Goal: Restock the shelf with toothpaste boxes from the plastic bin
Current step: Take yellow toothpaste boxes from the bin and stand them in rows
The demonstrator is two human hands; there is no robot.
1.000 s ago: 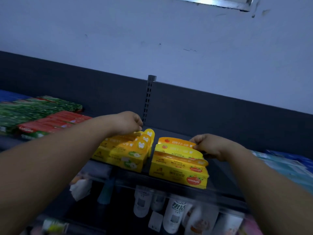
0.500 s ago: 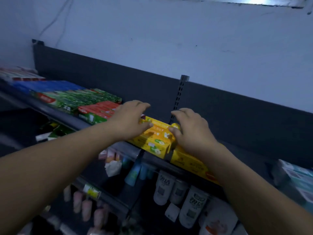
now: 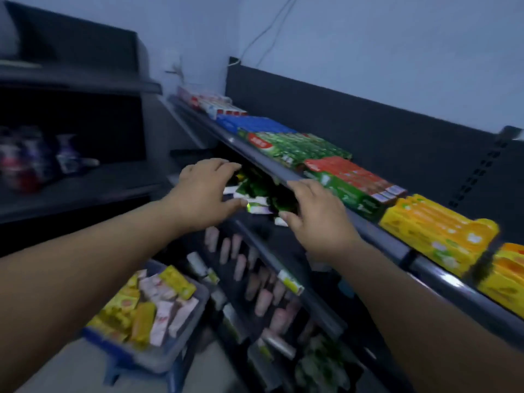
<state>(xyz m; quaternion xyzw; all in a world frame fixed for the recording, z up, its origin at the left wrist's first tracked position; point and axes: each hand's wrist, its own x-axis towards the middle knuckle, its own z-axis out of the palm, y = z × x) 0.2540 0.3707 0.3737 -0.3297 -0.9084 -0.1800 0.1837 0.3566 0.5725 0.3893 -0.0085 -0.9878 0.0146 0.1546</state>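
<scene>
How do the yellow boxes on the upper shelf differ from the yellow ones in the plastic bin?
The shelf boxes lie aligned in a neat block; the bin boxes lie jumbled. The shelf boxes sit together; the bin boxes mix with pale packs. Both are yellow.

Toothpaste boxes (image 3: 154,304) in plastic bin (image 3: 167,358), below shelf (image 3: 377,236).

Dim bluish light, pale wall (image 3: 368,38) with a hanging cable (image 3: 264,32), dark side shelving (image 3: 85,80), light floor (image 3: 65,370)
</scene>
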